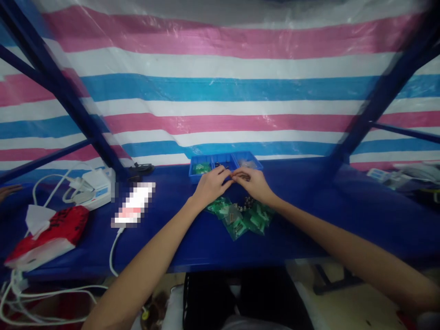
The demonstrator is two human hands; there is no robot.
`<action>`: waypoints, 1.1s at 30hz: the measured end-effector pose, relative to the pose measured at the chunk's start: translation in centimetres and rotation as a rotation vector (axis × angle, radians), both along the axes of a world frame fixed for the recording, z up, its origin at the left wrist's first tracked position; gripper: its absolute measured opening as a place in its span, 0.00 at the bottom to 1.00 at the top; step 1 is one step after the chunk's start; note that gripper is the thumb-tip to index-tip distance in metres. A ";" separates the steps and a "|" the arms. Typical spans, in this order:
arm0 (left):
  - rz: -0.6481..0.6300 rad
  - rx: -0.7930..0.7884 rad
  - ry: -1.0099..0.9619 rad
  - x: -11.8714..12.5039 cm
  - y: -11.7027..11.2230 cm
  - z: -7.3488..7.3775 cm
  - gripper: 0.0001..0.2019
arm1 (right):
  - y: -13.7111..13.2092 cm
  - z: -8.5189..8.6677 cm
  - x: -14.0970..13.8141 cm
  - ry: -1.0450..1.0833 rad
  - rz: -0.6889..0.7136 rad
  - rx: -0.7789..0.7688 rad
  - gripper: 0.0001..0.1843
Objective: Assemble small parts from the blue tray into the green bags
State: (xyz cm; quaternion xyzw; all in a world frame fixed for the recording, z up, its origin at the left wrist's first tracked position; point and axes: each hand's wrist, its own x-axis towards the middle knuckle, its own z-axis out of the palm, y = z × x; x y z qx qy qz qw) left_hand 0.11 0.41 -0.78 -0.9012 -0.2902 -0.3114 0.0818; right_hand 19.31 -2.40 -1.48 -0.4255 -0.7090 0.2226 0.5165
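My left hand (212,184) and my right hand (255,183) meet fingertip to fingertip over the blue table, just in front of a blue divided tray (252,159). Both are closed in a pinch, and whatever sits between the fingertips is too small to make out. The tray has three compartments: green packets (201,168) lie in the left one, small dark parts in the middle one, and something pale in the right one. Below my hands several small clear and green bags (237,225) are spread out, with a cluster of small dark and silvery parts (244,204) beside them.
On the left lie a phone (134,205) with a white cable, a white power strip (99,188) with plugs, and a red tissue pack (65,227). Blue frame posts (79,110) rise at both sides before a striped sheet (220,87). More cables lie far right.
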 end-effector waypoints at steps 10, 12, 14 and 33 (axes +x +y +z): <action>-0.015 -0.087 -0.067 0.4 -0.1 0.0 0.12 | 0.3 -0.1 1.2 -0.180 0.024 0.021 0.09; -0.019 -0.119 -0.085 0.4 -0.1 0.1 0.12 | 0.4 0.4 1.1 -0.304 -0.014 0.075 0.08; -0.001 -0.138 -0.105 0.5 -0.3 0.3 0.13 | 0.6 0.8 1.0 -0.414 -0.018 0.143 0.08; 0.031 -0.052 -0.046 0.3 -0.9 0.8 0.12 | 0.4 0.0 2.8 -0.501 -0.051 0.357 0.09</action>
